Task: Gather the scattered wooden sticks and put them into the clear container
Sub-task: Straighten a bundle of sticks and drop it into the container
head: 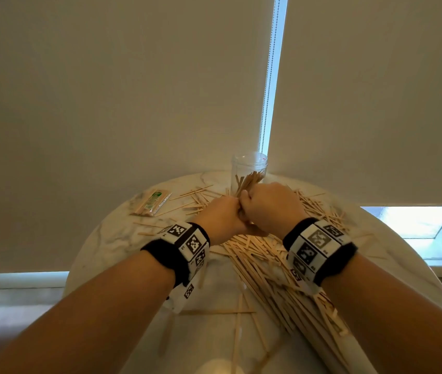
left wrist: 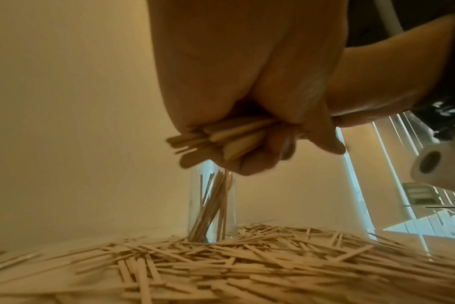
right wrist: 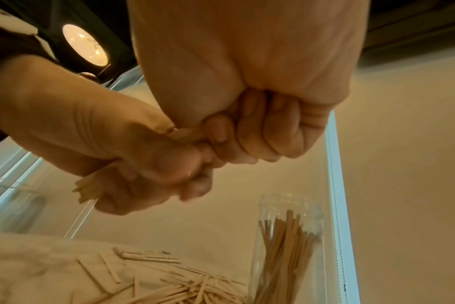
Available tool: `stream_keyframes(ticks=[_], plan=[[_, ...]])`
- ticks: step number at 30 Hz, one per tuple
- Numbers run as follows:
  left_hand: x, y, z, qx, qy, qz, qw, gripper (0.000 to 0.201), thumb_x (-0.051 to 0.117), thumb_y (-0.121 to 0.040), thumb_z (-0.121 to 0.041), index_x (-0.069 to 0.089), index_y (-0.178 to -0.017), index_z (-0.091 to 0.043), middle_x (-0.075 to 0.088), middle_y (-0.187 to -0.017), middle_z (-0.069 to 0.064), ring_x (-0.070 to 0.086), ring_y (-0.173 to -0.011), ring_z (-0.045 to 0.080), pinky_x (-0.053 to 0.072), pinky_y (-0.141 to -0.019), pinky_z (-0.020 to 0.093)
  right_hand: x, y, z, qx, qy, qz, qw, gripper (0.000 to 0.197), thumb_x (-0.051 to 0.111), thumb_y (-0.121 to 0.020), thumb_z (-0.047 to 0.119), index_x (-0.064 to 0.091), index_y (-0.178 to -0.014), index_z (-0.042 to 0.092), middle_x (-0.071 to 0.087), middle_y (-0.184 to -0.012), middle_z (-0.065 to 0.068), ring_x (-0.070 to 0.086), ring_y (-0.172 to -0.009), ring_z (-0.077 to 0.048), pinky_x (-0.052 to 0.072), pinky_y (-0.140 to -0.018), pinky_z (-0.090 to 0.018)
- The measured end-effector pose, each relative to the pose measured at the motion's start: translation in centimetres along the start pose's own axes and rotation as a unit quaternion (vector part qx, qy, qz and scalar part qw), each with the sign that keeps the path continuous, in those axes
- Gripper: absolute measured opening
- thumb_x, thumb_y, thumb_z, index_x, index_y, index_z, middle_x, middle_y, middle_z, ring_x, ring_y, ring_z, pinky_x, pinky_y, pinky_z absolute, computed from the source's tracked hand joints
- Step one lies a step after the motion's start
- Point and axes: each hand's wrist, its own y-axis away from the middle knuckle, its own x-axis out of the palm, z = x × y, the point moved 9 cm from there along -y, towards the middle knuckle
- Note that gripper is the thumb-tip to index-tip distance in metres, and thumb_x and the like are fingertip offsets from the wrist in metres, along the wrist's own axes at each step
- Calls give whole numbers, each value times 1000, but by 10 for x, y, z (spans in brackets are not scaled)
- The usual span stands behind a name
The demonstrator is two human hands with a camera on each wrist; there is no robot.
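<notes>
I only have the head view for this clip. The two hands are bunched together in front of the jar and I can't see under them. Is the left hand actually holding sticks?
Observer: Yes. In the left wrist view the left hand grips a bundle of sticks, its fingers curled round them.
Operator: And the right hand?
Observer: In the right wrist view the right hand is fisted against the left; the bundle passes into its grip.
Operator: Is the bundle in the clear container yet?
Observer: No. The left wrist view shows it above the clear container, which already holds upright sticks.
</notes>
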Motion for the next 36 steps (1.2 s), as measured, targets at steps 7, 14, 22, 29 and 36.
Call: stream_keyframes(ticks=[7, 14, 22, 29, 36], plan=[[-56, 3, 37, -94, 211, -167, 959, 77, 28, -89, -80, 52, -133, -22, 70, -109, -5, 66, -99, 10, 51, -87, 35, 8, 15, -83, 189, -141, -33, 971, 40, 37, -102, 33, 47, -66, 18, 43, -62, 2, 51, -69, -23, 39, -63, -33], [-16, -2, 4, -139, 557, -134, 808, 70, 30, -102, -62, 66, -110, -2, 76, -96, 19, 75, -85, 31, 62, -75, 42, 9, 11, -64, 189, -266, -76, 942, 57, 38, -102, 42, 71, -69, 10, 65, -60, -2, 55, -50, -15, 51, -54, -31], [-19, -20, 23, -141, 313, -175, 923, 45, 53, -98, -53, 64, -80, -14, 58, -49, -5, 52, -44, 13, 41, -48, 26, 6, 11, -70, 178, -252, -46, 950, 65, 30, -105, 52, 69, -73, 12, 66, -65, -5, 62, -61, -19, 47, -60, -30], [-15, -50, 34, -164, 413, -136, 886, 59, 41, -98, -63, 66, -96, -9, 70, -67, 3, 60, -53, 14, 47, -50, 25, -18, -6, -75, 118, -199, -42, 972, 50, 41, -101, 57, 61, -67, 26, 55, -58, 3, 48, -50, -9, 34, -51, -20], [-43, -111, 65, -187, 297, -211, 912, 86, 50, -88, -72, 32, -150, -16, 49, -145, 14, 55, -123, 30, 52, -97, 44, -59, -95, -133, 180, -73, -105, 975, 50, 47, -100, 51, 69, -78, 11, 55, -63, -2, 53, -59, -19, 37, -54, -28]])
